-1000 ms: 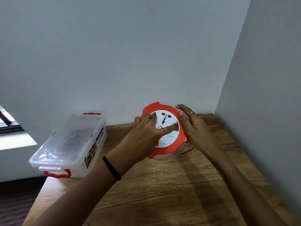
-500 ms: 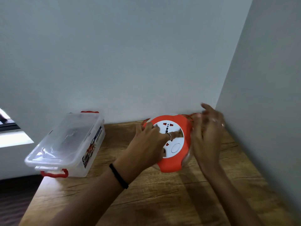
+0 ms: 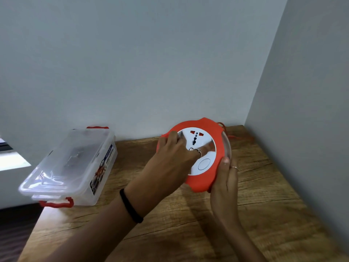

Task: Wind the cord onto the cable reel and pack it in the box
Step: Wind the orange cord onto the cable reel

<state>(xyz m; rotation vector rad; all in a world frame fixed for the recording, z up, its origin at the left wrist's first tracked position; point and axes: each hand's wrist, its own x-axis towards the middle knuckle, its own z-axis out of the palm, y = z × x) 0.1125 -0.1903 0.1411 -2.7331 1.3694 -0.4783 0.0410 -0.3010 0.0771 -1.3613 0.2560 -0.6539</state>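
Observation:
The round orange cable reel, with a white socket face, is held tilted above the wooden table. My left hand lies over the white face with its fingers curled into the centre recess. From below and the right, my right hand cups the reel's lower right rim, thumb on the orange edge. A length of orange cord trails from behind the reel onto the table near the corner. The clear plastic box with red latches sits closed at the table's left end.
Grey walls meet in a corner just behind and to the right of the reel. The table's left edge runs below the box, with a dark floor beyond it. A bright window sill shows at the far left.
My right hand has come down from the cord behind the reel to cup its lower right rim. The reel has turned and risen slightly under my left hand.

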